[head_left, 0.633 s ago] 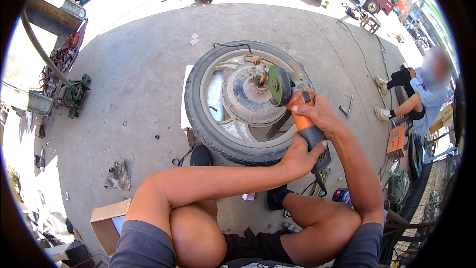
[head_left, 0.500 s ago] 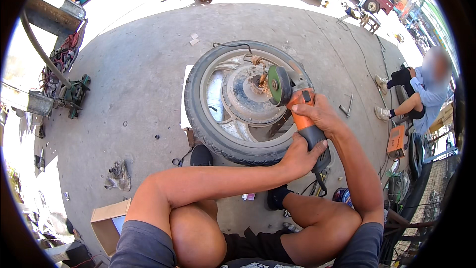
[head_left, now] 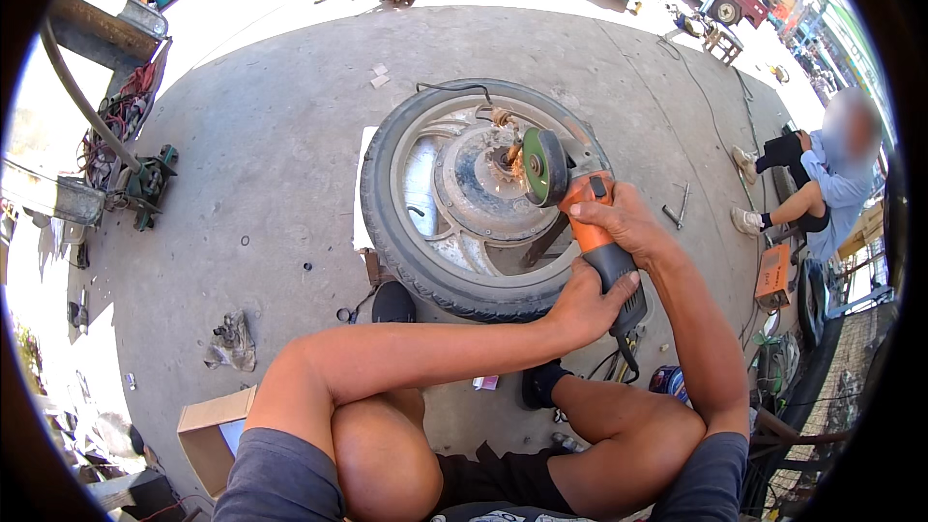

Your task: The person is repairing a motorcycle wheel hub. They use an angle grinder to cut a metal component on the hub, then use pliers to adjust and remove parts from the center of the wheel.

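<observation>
Both my hands are closed round an orange and black angle grinder. My left hand wraps its dark rear handle, while my right hand grips the orange body nearer the head. The grinder's green disc stands on edge against the rusty axle at the hub, with orange sparks at the contact. Beneath lies a wheel with a black tyre, pale spokes and a round grey hub motor, flat on its side. A black cable arches from the axle over the tyre's far rim.
A seated person is at the right, near an orange box. A T-shaped wrench lies right of the wheel. On the left stand a green metal machine, a crumpled rag and an open cardboard box. My shoe is beside the tyre.
The grinder and both hands stay almost in place. Sparks beside the disc look brighter and denser now. The wheel has not visibly moved.
</observation>
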`<control>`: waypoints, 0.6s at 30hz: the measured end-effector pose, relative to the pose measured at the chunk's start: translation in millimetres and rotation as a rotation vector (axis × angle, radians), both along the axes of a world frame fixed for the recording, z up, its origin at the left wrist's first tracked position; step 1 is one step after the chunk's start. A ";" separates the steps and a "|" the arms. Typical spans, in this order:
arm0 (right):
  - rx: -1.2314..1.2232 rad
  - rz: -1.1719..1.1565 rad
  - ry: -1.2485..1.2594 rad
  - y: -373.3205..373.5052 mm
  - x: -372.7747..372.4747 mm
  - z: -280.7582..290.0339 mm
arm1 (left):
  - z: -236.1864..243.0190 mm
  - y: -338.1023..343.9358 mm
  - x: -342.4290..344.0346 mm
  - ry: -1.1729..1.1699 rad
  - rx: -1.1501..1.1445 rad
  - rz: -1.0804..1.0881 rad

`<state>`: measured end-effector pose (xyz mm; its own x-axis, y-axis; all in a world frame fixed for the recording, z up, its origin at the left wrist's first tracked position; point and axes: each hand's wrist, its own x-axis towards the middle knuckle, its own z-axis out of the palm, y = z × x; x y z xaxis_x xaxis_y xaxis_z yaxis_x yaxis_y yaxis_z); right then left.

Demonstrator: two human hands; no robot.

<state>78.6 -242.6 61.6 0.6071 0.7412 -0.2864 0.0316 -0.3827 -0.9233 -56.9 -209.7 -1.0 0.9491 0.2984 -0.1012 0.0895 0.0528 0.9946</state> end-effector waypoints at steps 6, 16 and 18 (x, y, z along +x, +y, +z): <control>0.011 0.010 0.001 0.3 2.1 -1.1 | 0.8 0.8 1.0 0.042 -0.027 -0.026; 0.008 0.014 0.004 -1.2 2.9 -1.0 | -1.2 -2.5 1.3 0.000 0.014 0.007; 0.003 0.022 0.004 -1.5 2.3 0.8 | -2.0 -3.2 1.2 0.006 0.001 0.007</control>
<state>80.9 -244.1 62.4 0.5895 0.7551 -0.2868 0.0359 -0.3793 -0.9246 -55.7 -212.9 -3.0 0.9465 0.3047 -0.1065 0.0949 0.0527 0.9941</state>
